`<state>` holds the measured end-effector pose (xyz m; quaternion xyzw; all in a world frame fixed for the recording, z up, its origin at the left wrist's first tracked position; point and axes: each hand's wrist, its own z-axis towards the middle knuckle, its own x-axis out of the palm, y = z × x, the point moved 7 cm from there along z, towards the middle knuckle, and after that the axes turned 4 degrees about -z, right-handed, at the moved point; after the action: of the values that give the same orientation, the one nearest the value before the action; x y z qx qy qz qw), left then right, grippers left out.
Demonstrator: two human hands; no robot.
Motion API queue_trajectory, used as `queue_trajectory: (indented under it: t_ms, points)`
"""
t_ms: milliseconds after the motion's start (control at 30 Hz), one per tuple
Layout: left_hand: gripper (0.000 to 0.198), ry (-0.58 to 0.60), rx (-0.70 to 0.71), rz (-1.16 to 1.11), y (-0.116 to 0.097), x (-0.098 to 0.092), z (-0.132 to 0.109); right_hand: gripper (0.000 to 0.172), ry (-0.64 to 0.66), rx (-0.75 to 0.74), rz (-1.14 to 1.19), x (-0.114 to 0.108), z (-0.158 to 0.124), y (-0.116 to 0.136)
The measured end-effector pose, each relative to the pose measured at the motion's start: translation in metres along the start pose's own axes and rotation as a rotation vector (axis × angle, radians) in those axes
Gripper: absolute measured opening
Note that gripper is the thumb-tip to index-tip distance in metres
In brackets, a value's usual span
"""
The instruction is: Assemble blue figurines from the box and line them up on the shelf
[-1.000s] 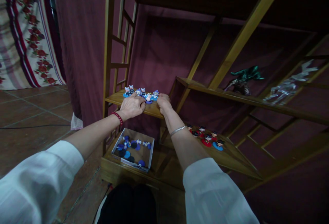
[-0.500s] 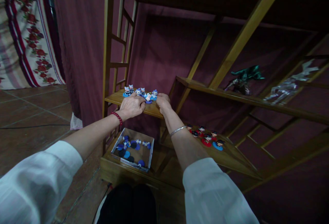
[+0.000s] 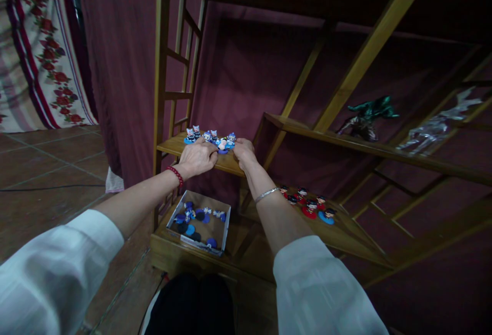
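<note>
The left hand (image 3: 198,157) is palm down and half curled at the front of the small shelf (image 3: 172,146), its fingertips beside the purple-based figurine (image 3: 222,145); the right hand (image 3: 245,151) is more tightly bent, its fingers at the blue-based figurine (image 3: 231,139). Whether either one grips or only touches is hidden by the knuckles. Both figurines stand between the hands, and more small figurines (image 3: 190,135) are just beyond the left hand. Against a second ago, the blue-based figurine sits slightly nearer the left hand, with the right fingers a little farther in; the left hand looks unchanged. The shelf's front edge runs under both hands and its right end lies close by the right wrist. Bare board shows left of the left hand, up to the upright post (image 3: 160,73), and open air rises above both hands. Below the left forearm is a shallow box (image 3: 227,232); right of the right forearm stand red-clad figurines (image 3: 309,208).
</note>
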<state>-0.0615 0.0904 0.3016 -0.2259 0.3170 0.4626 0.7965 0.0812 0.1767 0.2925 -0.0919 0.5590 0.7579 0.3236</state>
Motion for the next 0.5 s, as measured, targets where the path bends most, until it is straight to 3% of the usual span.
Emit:
queue_trajectory:
  t_ms: [233, 500]
  points:
    - [0.034, 0.017, -0.025, 0.019, 0.000, 0.000, -0.002, 0.034, -0.096, 0.029, -0.002, -0.012, -0.008, 0.002]
    - [0.035, -0.094, 0.001, -0.015, 0.001, -0.001, -0.008, 0.042, -0.090, -0.002, 0.012, -0.018, -0.019, 0.007]
